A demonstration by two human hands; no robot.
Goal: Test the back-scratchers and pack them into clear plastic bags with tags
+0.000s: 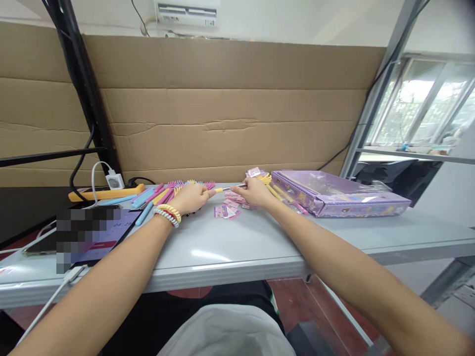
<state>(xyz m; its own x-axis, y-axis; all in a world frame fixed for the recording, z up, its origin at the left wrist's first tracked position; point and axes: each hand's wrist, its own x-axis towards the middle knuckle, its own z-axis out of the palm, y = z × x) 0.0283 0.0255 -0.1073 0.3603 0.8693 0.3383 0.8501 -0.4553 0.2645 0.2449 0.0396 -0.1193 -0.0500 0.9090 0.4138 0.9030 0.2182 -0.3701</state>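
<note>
My left hand [193, 197] and my right hand [252, 192] are both closed on one thin comb [229, 188] with a yellow handle and a metal tail, held just above the grey table [230, 247]. The left fingers pinch the yellow end, the right fingers the metal end. Small pink printed cards [227, 210] lie on the table under and between the hands. A pile of pink, blue, yellow and purple combs [163, 194] lies just behind my left hand. Coiled hair ties sit on my left wrist [168, 214].
A flat purple box [334, 198] with clear wrapping lies at the right, with yellow combs [272, 189] beside it. A yellow power strip [107, 194] with a white charger [114, 181] and a tablet [104, 235] are at the left. A cardboard wall [230, 118] backs the table.
</note>
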